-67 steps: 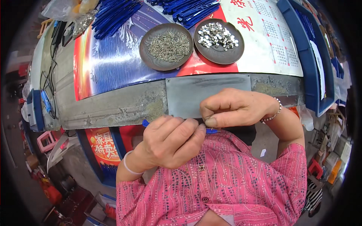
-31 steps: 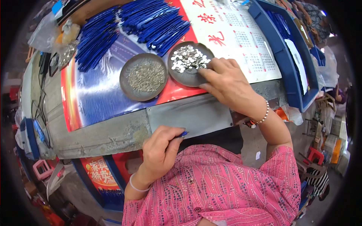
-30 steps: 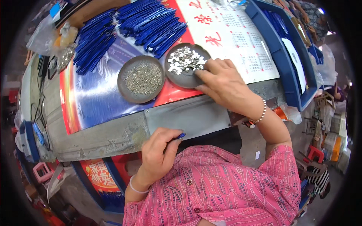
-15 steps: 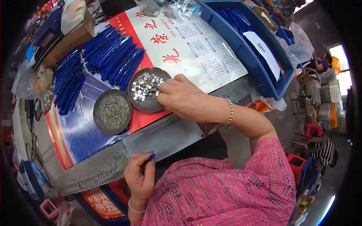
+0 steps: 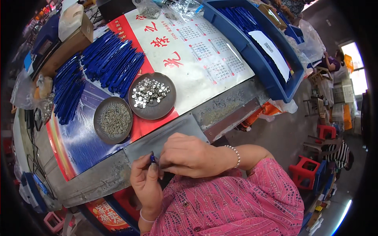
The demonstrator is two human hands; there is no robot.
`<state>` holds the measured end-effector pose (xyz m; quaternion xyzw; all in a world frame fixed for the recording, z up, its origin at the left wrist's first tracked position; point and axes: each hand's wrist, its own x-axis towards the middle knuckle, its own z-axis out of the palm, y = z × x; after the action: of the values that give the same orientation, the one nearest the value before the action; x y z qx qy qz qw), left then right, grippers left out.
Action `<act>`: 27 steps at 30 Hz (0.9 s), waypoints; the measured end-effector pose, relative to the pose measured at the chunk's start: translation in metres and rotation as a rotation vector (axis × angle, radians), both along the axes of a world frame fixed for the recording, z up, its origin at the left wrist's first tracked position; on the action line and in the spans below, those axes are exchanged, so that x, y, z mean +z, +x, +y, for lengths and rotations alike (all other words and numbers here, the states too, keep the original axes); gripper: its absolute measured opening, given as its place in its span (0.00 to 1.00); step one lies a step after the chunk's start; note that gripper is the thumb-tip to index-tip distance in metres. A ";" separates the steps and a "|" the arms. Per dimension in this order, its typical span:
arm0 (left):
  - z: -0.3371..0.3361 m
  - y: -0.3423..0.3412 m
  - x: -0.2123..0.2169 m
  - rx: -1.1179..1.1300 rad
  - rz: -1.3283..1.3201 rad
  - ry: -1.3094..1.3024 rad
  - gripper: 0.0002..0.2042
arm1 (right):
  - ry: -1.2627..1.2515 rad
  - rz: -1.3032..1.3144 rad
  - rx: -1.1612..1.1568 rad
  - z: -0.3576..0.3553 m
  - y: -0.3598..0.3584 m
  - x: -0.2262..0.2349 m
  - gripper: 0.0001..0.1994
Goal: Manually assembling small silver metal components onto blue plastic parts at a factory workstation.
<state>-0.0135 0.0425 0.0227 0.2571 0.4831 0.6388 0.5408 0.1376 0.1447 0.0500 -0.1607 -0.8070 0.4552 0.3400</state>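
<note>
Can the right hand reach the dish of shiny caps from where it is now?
Probably yes. The right hand is at the table edge, meeting the left hand on a small blue part. The dish of shiny caps lies just beyond it, with only a bare grey plate between.

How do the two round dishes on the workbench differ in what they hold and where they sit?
The left dish holds thin, dull grey pin-like pieces; the right dish holds bright, shiny silver bits. The left dish looks smaller and sits nearer the left hand; the right dish lies farther back. Both are round, dark and shallow.
</note>
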 end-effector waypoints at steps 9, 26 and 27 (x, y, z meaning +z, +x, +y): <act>-0.004 0.010 -0.003 -0.060 -0.115 0.086 0.11 | 0.234 0.028 -0.177 -0.007 -0.006 -0.008 0.09; -0.007 0.005 -0.002 -0.086 -0.193 0.171 0.10 | 0.054 0.074 -0.105 -0.007 -0.005 -0.004 0.08; -0.007 0.004 -0.002 -0.087 -0.193 0.171 0.10 | 0.054 0.074 -0.106 -0.007 -0.004 -0.003 0.08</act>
<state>-0.0093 0.0355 0.0205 0.2604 0.3610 0.6755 0.5879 0.1335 0.1374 0.0468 -0.1770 -0.7963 0.4203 0.3974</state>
